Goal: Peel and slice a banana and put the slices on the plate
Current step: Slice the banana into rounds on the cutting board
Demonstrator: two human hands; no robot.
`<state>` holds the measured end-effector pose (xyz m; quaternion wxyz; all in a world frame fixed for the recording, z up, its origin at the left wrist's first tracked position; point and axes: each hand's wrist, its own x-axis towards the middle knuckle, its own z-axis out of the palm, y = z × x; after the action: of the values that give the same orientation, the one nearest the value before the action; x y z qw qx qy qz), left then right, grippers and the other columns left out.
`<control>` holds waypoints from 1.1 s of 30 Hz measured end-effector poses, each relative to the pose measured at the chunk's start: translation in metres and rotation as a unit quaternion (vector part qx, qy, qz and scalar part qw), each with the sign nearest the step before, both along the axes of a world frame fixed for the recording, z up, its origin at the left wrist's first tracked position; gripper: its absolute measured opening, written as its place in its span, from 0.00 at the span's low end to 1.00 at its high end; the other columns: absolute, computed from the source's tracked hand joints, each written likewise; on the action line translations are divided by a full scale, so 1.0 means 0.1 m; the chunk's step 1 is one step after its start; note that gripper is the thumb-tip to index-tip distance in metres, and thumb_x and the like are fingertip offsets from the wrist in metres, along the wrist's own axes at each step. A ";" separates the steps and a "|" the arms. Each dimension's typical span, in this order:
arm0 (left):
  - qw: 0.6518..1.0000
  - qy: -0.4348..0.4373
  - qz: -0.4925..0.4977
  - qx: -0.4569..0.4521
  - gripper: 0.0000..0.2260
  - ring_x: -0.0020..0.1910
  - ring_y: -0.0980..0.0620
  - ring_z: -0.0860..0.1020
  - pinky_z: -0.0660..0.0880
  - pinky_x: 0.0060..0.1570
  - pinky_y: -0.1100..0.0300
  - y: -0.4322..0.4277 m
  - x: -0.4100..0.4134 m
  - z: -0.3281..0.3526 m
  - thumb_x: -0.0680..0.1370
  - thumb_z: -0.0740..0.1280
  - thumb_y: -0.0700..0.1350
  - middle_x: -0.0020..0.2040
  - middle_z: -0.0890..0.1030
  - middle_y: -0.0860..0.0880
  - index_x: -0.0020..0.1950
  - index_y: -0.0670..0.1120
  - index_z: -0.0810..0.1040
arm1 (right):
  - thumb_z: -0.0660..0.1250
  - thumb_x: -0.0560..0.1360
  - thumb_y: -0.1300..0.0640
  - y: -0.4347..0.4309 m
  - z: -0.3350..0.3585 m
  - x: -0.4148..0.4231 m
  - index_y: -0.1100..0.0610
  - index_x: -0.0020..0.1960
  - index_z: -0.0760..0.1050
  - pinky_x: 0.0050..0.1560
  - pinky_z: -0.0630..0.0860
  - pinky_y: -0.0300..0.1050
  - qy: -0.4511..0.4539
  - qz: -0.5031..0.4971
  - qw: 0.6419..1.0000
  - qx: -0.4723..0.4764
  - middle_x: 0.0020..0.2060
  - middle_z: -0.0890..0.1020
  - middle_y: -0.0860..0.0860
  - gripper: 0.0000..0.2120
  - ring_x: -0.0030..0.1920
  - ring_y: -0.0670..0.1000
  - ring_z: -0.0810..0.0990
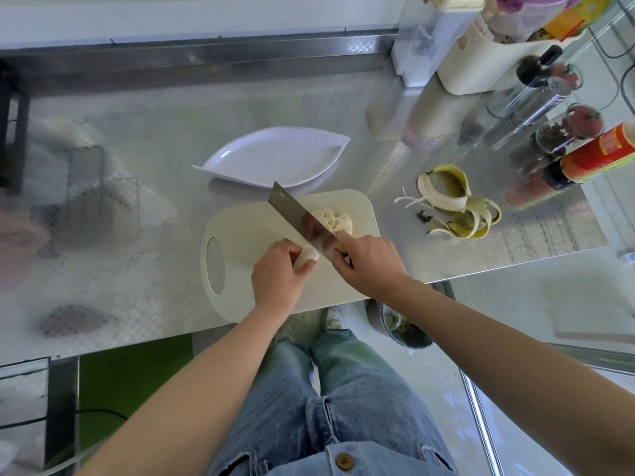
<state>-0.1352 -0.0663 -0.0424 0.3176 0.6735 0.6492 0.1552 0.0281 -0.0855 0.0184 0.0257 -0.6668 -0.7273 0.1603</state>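
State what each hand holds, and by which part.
Left hand grips the peeled pale banana stub round its uncut end; right hand grips the broad steel cleaver by its handle.

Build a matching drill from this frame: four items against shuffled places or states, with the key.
Items:
1. plate
2. banana peel
3. cleaver
4. banana stub

Places or states:
A. gripped by the right hand
B. held by the left hand
C. lying right of the cutting board
D. behind the board, no slices on it

Pairs: 1-D, 2-C, 3-A, 4-B
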 end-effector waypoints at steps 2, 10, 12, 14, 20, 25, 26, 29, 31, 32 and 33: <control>1.000 -0.001 0.000 0.002 0.11 0.42 0.50 0.78 0.69 0.39 0.59 0.00 0.00 0.00 0.72 0.72 0.53 0.45 0.80 0.50 0.48 0.48 0.78 | 0.58 0.77 0.55 0.01 0.01 0.00 0.55 0.40 0.64 0.27 0.50 0.40 0.000 0.001 1.000 0.005 0.23 0.62 0.48 0.08 0.25 0.56 0.63; 1.000 -0.004 0.003 -0.006 0.11 0.42 0.50 0.78 0.73 0.40 0.57 0.01 0.00 -0.02 0.72 0.71 0.54 0.45 0.80 0.51 0.48 0.49 0.78 | 0.55 0.78 0.54 0.00 -0.01 0.00 0.57 0.48 0.69 0.27 0.52 0.41 -0.024 0.023 0.999 -0.026 0.26 0.65 0.49 0.08 0.26 0.53 0.63; 1.000 -0.006 0.006 -0.010 0.11 0.43 0.50 0.79 0.74 0.41 0.55 0.00 0.01 -0.02 0.72 0.71 0.54 0.45 0.80 0.51 0.48 0.49 0.78 | 0.54 0.78 0.54 -0.01 -0.06 -0.02 0.56 0.45 0.66 0.28 0.54 0.42 -0.033 0.026 0.998 -0.036 0.26 0.63 0.48 0.06 0.25 0.52 0.62; 1.000 -0.009 0.009 -0.013 0.11 0.43 0.50 0.79 0.74 0.41 0.55 0.00 0.01 -0.02 0.72 0.71 0.54 0.45 0.81 0.51 0.48 0.49 0.78 | 0.53 0.78 0.53 -0.01 -0.12 -0.05 0.54 0.45 0.64 0.30 0.58 0.42 -0.040 0.030 0.998 -0.045 0.26 0.63 0.48 0.06 0.26 0.52 0.64; 1.000 -0.010 0.013 -0.009 0.13 0.43 0.49 0.79 0.72 0.40 0.57 -0.01 0.01 -0.01 0.72 0.72 0.54 0.45 0.81 0.51 0.49 0.48 0.79 | 0.52 0.80 0.51 -0.01 -0.26 -0.08 0.56 0.52 0.69 0.34 0.67 0.44 -0.040 0.032 0.997 -0.058 0.31 0.70 0.51 0.12 0.31 0.54 0.70; 1.000 -0.013 0.011 -0.003 0.18 0.43 0.52 0.78 0.75 0.42 0.54 -0.05 -0.03 0.01 0.69 0.74 0.58 0.46 0.79 0.53 0.51 0.49 0.77 | 0.52 0.81 0.51 -0.02 -0.20 -0.06 0.55 0.47 0.66 0.34 0.63 0.44 -0.032 0.037 0.998 -0.042 0.28 0.66 0.49 0.09 0.28 0.53 0.66; 1.000 -0.012 0.008 -0.002 0.18 0.43 0.52 0.77 0.75 0.42 0.55 -0.06 -0.04 0.02 0.69 0.74 0.58 0.46 0.79 0.53 0.51 0.49 0.77 | 0.53 0.80 0.51 -0.02 -0.19 -0.06 0.55 0.46 0.66 0.34 0.62 0.44 -0.027 0.031 0.999 -0.034 0.27 0.66 0.49 0.09 0.28 0.54 0.65; 1.000 0.007 -0.011 0.009 0.15 0.42 0.51 0.78 0.73 0.39 0.57 -0.07 -0.06 0.01 0.70 0.73 0.55 0.45 0.79 0.52 0.50 0.49 0.77 | 0.56 0.79 0.52 -0.01 -0.13 -0.04 0.57 0.45 0.67 0.33 0.61 0.44 -0.013 0.015 1.000 -0.009 0.27 0.68 0.51 0.09 0.28 0.56 0.66; 1.000 0.011 -0.009 0.007 0.13 0.42 0.50 0.78 0.72 0.39 0.57 -0.07 -0.07 0.00 0.71 0.72 0.53 0.45 0.79 0.51 0.50 0.48 0.77 | 0.56 0.78 0.53 0.01 -0.08 -0.02 0.57 0.44 0.67 0.32 0.61 0.44 -0.013 0.017 1.000 -0.001 0.26 0.67 0.51 0.08 0.28 0.57 0.67; 1.000 0.010 -0.007 0.006 0.12 0.42 0.50 0.78 0.72 0.40 0.57 -0.07 -0.07 0.01 0.72 0.72 0.53 0.45 0.79 0.50 0.50 0.48 0.77 | 0.56 0.78 0.53 0.01 -0.06 -0.02 0.57 0.44 0.67 0.31 0.61 0.44 -0.016 0.021 1.000 0.000 0.26 0.66 0.50 0.08 0.27 0.57 0.67; 1.000 0.009 -0.006 0.005 0.12 0.42 0.50 0.78 0.72 0.40 0.57 -0.07 -0.06 0.00 0.72 0.72 0.53 0.45 0.79 0.50 0.50 0.48 0.78 | 0.56 0.78 0.53 0.02 -0.05 -0.01 0.57 0.43 0.67 0.31 0.61 0.43 -0.018 0.024 1.000 -0.001 0.25 0.65 0.50 0.08 0.27 0.57 0.67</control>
<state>-0.1416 -0.0733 -0.0420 0.3092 0.6800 0.6476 0.1503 0.0271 -0.0837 0.0133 0.0079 -0.6521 -0.7432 0.1496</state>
